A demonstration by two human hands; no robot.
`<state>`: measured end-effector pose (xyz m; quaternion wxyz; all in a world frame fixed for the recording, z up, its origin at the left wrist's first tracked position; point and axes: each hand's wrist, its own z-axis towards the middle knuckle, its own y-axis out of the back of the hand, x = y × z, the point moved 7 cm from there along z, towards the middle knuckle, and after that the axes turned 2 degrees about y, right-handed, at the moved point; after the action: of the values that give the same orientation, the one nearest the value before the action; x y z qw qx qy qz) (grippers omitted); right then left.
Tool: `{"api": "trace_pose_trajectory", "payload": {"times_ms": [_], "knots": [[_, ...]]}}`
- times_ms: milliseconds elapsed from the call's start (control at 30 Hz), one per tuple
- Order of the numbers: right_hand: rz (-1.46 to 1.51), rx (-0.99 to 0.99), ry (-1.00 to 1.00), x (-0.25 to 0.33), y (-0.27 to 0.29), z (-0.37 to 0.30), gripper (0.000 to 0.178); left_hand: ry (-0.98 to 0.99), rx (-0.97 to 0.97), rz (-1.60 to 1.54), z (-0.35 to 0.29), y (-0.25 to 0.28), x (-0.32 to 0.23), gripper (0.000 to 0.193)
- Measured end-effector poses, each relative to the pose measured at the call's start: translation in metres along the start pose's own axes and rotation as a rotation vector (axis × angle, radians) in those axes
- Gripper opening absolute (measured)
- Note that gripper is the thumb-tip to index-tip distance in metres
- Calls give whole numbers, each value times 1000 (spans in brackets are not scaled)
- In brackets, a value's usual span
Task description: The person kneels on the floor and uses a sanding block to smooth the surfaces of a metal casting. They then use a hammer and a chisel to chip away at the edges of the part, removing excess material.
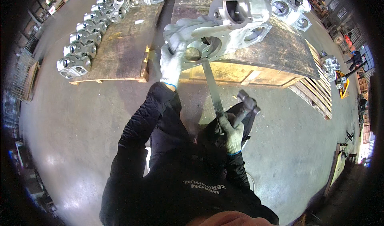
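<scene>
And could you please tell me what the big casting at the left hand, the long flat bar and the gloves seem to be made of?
Big casting: probably aluminium alloy, pale silver and mostly dull; the look cannot settle the alloy.
Long flat bar: likely steel, dark grey, thin and straight-edged.
Gloves: seemingly knitted fabric, matte off-white, with blue-edged cuffs.

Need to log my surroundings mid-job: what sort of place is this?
Probably a metalworking shop or factory: metal castings line a wooden platform, the right hand holds a hammer, and what looks like a yellow pallet jack stands at far right.
</scene>
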<state>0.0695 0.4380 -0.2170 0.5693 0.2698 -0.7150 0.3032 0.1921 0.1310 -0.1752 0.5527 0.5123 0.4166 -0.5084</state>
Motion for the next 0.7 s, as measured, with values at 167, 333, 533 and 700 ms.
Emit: {"api": "trace_pose_trajectory", "payload": {"times_ms": [167,333,533,700], "knots": [[-32,-5,23,10,-24,28,29,-242,-131,-145,-36,20,-21,61],[50,-33,-24,15,-43,50,25,-418,-29,-134,-107,-5,6,35],[178,-23,-64,24,-57,65,24,490,501,-607,-104,-97,55,60],[142,-133,-126,19,-55,59,22,690,642,-1043,-96,-121,30,65]]}}
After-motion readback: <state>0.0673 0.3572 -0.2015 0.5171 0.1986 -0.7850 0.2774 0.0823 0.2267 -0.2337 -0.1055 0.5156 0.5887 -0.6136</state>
